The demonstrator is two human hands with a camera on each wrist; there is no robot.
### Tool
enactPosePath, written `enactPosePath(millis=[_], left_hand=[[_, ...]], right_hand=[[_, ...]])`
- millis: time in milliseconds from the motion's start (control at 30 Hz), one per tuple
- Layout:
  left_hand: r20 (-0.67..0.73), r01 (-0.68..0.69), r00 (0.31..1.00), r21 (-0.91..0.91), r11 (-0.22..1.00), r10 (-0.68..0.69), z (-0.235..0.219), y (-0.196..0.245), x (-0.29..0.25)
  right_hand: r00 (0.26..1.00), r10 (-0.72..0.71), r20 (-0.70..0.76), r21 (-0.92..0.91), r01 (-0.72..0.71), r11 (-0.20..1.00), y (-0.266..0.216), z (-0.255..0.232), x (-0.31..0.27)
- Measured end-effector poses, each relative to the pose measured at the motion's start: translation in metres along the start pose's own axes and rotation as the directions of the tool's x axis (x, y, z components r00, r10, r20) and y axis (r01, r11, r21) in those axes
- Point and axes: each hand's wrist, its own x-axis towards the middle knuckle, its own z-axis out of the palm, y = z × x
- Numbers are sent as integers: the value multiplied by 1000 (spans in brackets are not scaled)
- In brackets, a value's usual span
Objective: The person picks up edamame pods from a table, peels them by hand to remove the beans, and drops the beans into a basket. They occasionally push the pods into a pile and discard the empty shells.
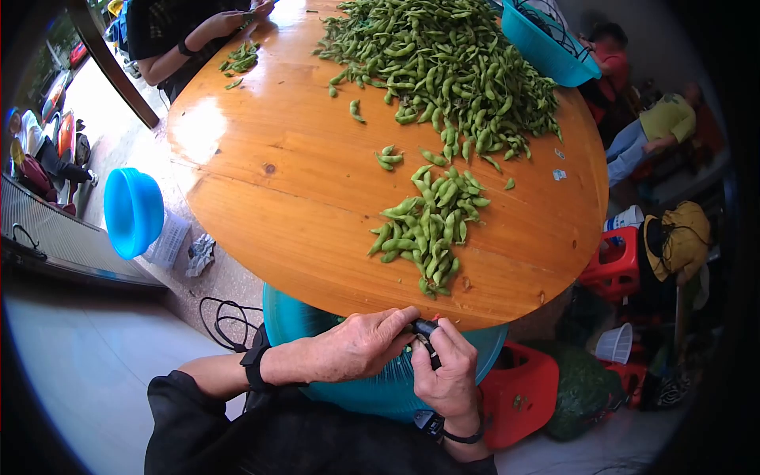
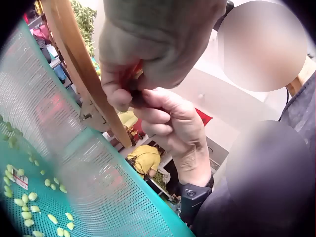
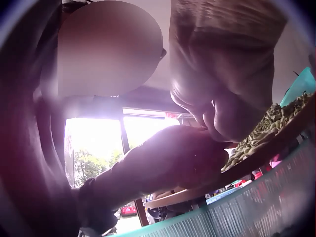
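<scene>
dark object near 6 o'clock edge of table | left hand at its 9, curled, pinching it | right hand at its 5, fingers curled round it | teal basket below | small pod pile at 12, bigger heap beyond

A glossy wooden table with a curved edge stands on a pale floor, red plastic stools at its right. Daylight glares through a wide opening, trees beyond; the whitish surface opposite may be a wall.
</scene>
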Motion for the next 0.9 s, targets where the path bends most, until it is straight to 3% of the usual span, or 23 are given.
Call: enactPosePath(millis=[67,200,267,433,500,533,600,633,667,700,733,800,833,900], left_hand=[[35,13,999,112,994,-17,-2,4,0],[55,33,998,110,993,-39,-5,-2,-2],[206,219,963,-211,953,-176,-20,4,6],[170,274,958,-317,908,-230,-11,3,5],[324,424,900,-500,755,-292,-10,6,5],[278,309,941,-485,818,-190,-6,3,3],[370,168,928,-305,937,-46,-11,4,8],[369,168,928,-304,938,-47,-13,5,12],[299,73,954,-122,990,-34,-15,6,17],[232,-12,973,70,997,-4,-18,6,24],[233,-14,972,69,997,-2,-19,3,31],[142,-118,987,354,928,71,-23,-7,47],[144,-122,987,355,927,75,-25,-13,53],[226,-196,970,507,839,90,-27,-23,60]], right_hand=[[997,-65,-47,-60,62,996,2,6,-1],[998,-46,-41,-83,42,996,0,8,0],[997,-57,-45,-85,53,995,2,8,-3],[992,-39,-119,-141,22,990,0,6,-5],[988,-18,-156,-113,0,994,2,-3,-5],[988,-7,-157,-97,-9,995,5,-12,-8],[969,174,-175,-56,-186,981,8,-42,-20],[963,211,-169,-100,-230,968,9,-60,-26],[955,249,-163,-144,-273,951,12,-80,-32],[968,240,-70,-251,-250,935,20,-103,-42],[971,239,24,-353,-216,910,26,-123,-53],[920,388,-62,-426,-376,823,27,-140,-67],[924,358,-137,-494,-377,783,33,-142,-71],[934,324,-151,-523,-353,775,39,-141,-71]])
